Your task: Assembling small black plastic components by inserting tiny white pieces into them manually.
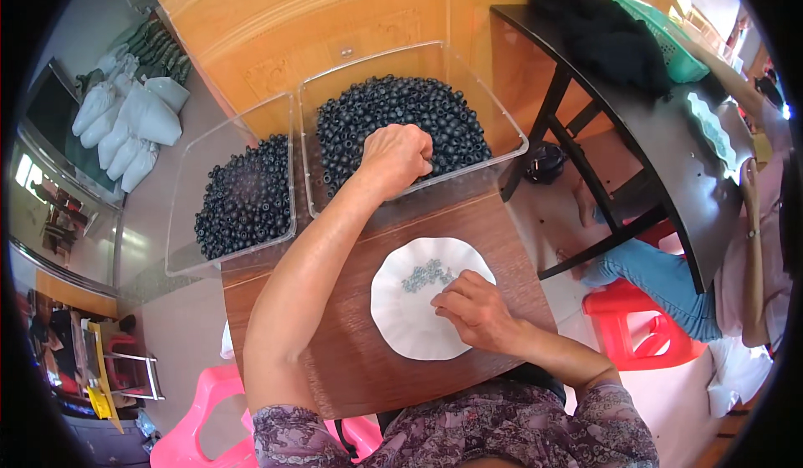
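My left hand (396, 160) is over the front part of a large clear plastic bin (309, 167). Its fingers are curled down among small black round pieces with holes (401, 104); whatever they hold is hidden. Below it, on the brown wooden table (351, 359), stands a white plate with a wavy rim (410, 334). Small pale grey-green bits (425, 276) lie in a loose cluster on the plate. My right hand (477, 311) is at the plate's right side, thumb and fingertips pinched together beside the cluster. I cannot make out anything between those fingers.
A second clear bin (291, 192) of the same black pieces (247, 196) stands to the left. White sacks (134, 125) sit farther left. On the right, another person sits at a dark table (669, 150) bearing black cloth (594, 33) and a green basket (669, 41).
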`<state>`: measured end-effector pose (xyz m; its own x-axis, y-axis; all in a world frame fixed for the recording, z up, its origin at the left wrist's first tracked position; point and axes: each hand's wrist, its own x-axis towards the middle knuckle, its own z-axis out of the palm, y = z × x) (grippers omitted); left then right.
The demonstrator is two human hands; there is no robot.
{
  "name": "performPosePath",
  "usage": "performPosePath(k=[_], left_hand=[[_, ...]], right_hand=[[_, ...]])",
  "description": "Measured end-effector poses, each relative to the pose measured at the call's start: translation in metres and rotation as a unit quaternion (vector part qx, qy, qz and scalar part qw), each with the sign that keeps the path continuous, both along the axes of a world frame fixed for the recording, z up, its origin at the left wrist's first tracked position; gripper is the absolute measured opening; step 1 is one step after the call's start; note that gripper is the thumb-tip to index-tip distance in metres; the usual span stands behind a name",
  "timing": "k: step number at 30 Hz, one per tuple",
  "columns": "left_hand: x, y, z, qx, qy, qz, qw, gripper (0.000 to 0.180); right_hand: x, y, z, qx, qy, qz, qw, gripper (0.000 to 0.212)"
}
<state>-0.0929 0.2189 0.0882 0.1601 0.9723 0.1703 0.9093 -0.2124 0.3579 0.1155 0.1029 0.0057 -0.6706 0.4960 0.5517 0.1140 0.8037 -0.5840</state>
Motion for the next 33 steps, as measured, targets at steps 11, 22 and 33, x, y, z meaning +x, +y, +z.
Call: performPosePath(k=[11, 22, 33], left_hand=[[-0.015, -0.021, 0.008, 0.051, -0.133, 0.062, 0.988, 0.017], [0.005, -0.136, 0.004, -0.017, -0.662, 0.026, 0.749, 0.026], [0.036, -0.190, -0.062, -0.112, -0.815, 0.088, 0.562, 0.025]], right_hand=[[0.002, 0.000, 0.005, -0.026, 0.049, -0.018, 0.998, 0.020], [0.002, -0.003, 0.020, -0.166, 0.087, -0.065, 0.980, 0.015], [-0.006, -0.009, 0.029, -0.191, 0.119, -0.065, 0.972, 0.015]])
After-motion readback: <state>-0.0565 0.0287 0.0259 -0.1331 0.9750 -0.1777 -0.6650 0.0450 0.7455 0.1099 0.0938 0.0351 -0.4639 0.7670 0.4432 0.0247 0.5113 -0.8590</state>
